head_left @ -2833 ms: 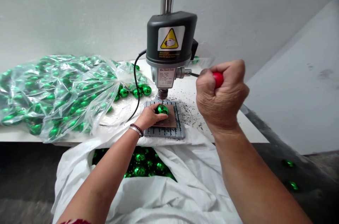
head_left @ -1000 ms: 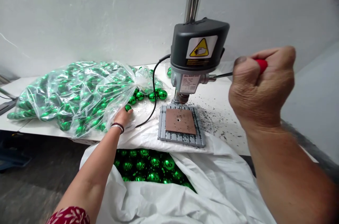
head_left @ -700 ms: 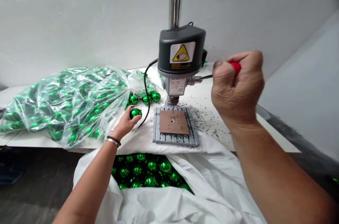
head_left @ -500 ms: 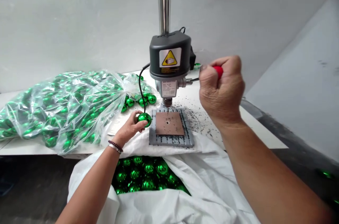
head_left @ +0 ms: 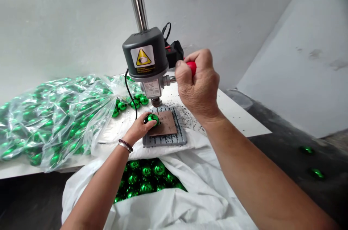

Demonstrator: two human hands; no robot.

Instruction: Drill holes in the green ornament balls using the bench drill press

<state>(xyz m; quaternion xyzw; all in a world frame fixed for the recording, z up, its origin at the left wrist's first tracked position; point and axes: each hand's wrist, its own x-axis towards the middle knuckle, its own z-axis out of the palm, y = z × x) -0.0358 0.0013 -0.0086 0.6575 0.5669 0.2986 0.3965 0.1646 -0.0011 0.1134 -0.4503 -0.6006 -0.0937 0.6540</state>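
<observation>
Between its thumb and fingers, my left hand (head_left: 140,128) grips a shiny green ball (head_left: 153,119) over the left part of the brown square plate (head_left: 169,125). The plate lies on the grey slotted base (head_left: 178,138) of a small drill press (head_left: 145,54). The drill bit and chuck (head_left: 156,102) are just above and right of the ball; I cannot tell whether bit and ball touch. My right hand (head_left: 199,83) is closed round the red knob (head_left: 191,67) of the press's feed lever, to the right of the motor housing.
A clear plastic bag (head_left: 62,114) full of green balls covers the table's left side, with several loose balls (head_left: 136,103) beside its neck. Dark shavings lie around the base. In front, a white cloth sack (head_left: 201,190) holds more green balls (head_left: 146,185). Two balls (head_left: 317,174) lie on the floor at right.
My left hand has moved the green ball from beside the base onto the area above the brown plate, near the bit. My right hand keeps hold of the knob. The view has turned right.
</observation>
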